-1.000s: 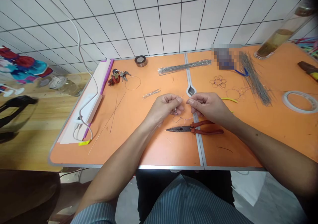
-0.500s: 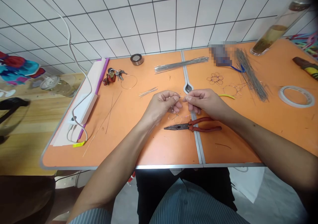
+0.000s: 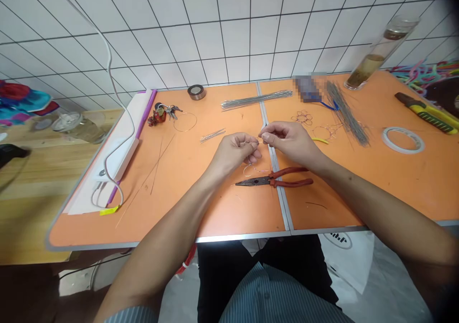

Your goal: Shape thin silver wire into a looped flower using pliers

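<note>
metal wire (image 3: 261, 142), likely light and easily kinked, spanned left hand (image 3: 238, 152) and right hand (image 3: 287, 139), each grip closed on it just beyond the pliers (image 3: 273, 179); its ends seemed best to hold.

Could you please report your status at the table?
Left grip: pinching thin wire. Right grip: pinching it too. Pliers close by, apparently not in the way.

The left hand (image 3: 236, 152) partly hides the wire (image 3: 260, 142).

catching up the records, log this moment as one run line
left hand: pinching thin wire | right hand: pinching same wire | red-handled pliers: on orange table
</note>
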The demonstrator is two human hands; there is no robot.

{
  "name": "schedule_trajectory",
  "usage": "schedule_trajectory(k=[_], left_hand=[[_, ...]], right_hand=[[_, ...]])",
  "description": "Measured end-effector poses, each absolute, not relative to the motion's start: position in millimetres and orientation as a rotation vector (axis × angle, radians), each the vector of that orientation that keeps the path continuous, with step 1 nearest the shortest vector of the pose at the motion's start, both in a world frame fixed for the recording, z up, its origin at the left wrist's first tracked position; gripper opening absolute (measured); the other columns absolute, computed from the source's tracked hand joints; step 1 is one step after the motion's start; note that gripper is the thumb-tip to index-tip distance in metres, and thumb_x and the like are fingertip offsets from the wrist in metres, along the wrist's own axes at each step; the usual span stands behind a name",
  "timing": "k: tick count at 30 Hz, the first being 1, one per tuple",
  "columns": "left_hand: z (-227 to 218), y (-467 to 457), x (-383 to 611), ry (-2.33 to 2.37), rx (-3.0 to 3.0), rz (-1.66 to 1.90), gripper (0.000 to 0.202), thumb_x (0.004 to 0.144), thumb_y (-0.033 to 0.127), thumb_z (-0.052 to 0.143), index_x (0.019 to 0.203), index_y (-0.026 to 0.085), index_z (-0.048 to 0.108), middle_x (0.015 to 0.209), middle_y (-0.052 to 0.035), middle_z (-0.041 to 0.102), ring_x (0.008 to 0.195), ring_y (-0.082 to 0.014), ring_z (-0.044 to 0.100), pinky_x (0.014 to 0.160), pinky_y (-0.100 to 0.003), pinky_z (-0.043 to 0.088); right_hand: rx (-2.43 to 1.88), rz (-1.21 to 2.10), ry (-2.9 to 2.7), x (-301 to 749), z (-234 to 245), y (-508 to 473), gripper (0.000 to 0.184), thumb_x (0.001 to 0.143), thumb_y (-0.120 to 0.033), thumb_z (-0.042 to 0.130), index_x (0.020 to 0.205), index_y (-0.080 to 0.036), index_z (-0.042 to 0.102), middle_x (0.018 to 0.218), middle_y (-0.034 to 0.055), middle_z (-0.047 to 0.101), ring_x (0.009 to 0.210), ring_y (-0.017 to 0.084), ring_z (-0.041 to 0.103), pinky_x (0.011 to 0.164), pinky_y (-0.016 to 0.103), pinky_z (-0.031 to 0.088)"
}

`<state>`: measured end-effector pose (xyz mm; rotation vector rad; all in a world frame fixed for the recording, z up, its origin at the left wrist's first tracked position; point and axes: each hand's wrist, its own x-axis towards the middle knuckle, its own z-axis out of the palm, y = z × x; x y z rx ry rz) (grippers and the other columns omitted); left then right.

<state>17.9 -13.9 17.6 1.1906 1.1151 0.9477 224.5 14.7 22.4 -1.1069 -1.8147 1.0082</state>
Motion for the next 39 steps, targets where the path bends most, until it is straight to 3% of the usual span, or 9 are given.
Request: schedule_trajectory(k=[8,14,21,27,34,39], left_hand=[[15.4,-12.3,15.6,1.050,1.258,0.975,0.008,0.091,0.021,0.079,0.092,0.015,0.073,0.076,-0.0047,0.079,0.062,-0.0123,0.070,0.062,-0.024,0.054],[17.7,-11.6,15.3,1.060,1.135,0.913,0.013,0.088,0.023,0.081,0.089,0.016,0.070,0.080,-0.0055,0.079,0.063,-0.0115,0.070,0.062,-0.023,0.054],[16.5,-9.4,14.8,1.078,1.195,0.961,0.013,0.084,0.019,0.081,0.082,0.016,0.069,0.077,-0.0059,0.078,0.062,-0.0116,0.069,0.063,-0.024,0.054],[16.2,-8.6,14.6,1.082,1.100,0.960,0.027,0.077,0.019,0.088,0.096,0.017,0.070,0.079,-0.0036,0.079,0.062,-0.0134,0.071,0.062,-0.025,0.055],[14.1,-7.5,15.3,1.065,1.185,1.036,0.015,0.078,0.018,0.084,0.087,0.015,0.073,0.077,-0.0046,0.078,0.064,-0.0129,0.070,0.065,-0.025,0.057],[15.5,-8.7,14.7,1.092,1.125,0.965,0.017,0.079,0.025,0.086,0.084,0.015,0.073,0.077,-0.0063,0.079,0.062,-0.0127,0.069,0.062,-0.025,0.057]], right_hand=[[-1.104,1.387,-1.567,222.8,22.9,12.8,0.019,0.085,-0.036,0.080,0.082,-0.019,0.074,0.078,0.0015,0.069,0.068,0.014,0.055,0.069,0.031,0.047],[-1.100,1.123,-1.725,224.0,26.1,10.6,0.019,0.088,-0.038,0.078,0.085,-0.019,0.075,0.081,0.0028,0.071,0.076,0.017,0.061,0.073,0.032,0.049],[-1.130,1.068,-1.738,226.3,21.8,13.8,0.024,0.089,-0.043,0.078,0.084,-0.021,0.075,0.081,0.0029,0.071,0.077,0.018,0.061,0.074,0.033,0.048],[-1.120,1.032,-1.714,228.1,20.7,17.8,0.025,0.090,-0.044,0.079,0.083,-0.020,0.075,0.081,0.0033,0.070,0.078,0.018,0.058,0.073,0.033,0.044],[-1.121,1.303,-1.550,232.4,18.6,19.7,0.030,0.086,-0.048,0.084,0.081,-0.020,0.074,0.081,0.0030,0.070,0.071,0.015,0.055,0.068,0.030,0.044],[-1.089,1.083,-1.695,232.2,22.7,16.3,0.034,0.087,-0.054,0.085,0.084,-0.021,0.077,0.084,0.0044,0.073,0.080,0.019,0.061,0.075,0.032,0.050]])
